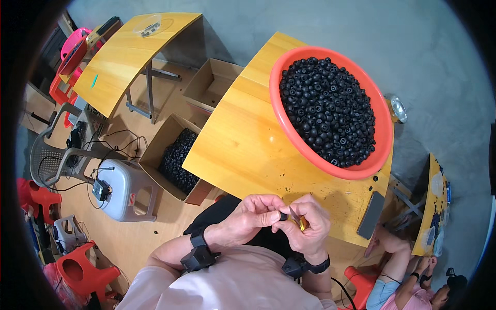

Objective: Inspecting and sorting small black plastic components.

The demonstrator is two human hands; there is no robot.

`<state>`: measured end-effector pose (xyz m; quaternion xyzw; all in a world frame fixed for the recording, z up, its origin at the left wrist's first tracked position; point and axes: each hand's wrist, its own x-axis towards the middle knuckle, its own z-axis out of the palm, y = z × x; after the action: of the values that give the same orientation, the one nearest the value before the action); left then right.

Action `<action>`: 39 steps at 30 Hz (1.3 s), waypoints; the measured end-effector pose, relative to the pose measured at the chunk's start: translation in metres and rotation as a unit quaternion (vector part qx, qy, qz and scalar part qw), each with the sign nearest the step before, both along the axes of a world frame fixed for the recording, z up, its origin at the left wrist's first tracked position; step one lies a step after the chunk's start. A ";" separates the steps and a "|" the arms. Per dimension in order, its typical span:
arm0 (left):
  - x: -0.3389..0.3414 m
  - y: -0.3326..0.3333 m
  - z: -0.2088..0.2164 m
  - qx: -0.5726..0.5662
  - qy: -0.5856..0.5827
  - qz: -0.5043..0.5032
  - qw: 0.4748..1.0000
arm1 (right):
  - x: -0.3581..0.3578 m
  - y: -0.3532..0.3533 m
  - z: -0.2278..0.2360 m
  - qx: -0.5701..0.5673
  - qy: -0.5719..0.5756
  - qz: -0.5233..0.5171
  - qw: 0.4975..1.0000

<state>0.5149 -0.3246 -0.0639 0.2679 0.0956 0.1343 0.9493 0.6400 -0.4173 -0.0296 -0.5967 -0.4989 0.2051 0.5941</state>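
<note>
Black on my head feed, a small piece (283, 216) is pinched by the fingers of the left hand (253, 217) at the counter's near edge; the right hand's (312, 219) fingers clasp a yellow tool (301, 225). An orange-red basin (382, 124) of black pieces (328, 111) covers the counter's (232, 144) far right corner.

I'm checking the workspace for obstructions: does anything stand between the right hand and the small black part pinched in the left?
Nothing visible does. The left hand holds the small black part right beside the yellow-handled tool in the right hand; whether they touch is too small to tell.
</note>
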 end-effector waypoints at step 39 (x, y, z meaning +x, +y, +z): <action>-0.001 0.002 -0.031 -0.077 0.000 0.005 0.997 | -0.005 -0.002 -0.033 0.014 -0.179 -0.004 0.984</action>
<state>0.5144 -0.3221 -0.0944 0.1935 0.1074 0.1312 0.9663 0.6354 -0.4196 -0.0622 -0.6177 -0.5973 0.0854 0.5043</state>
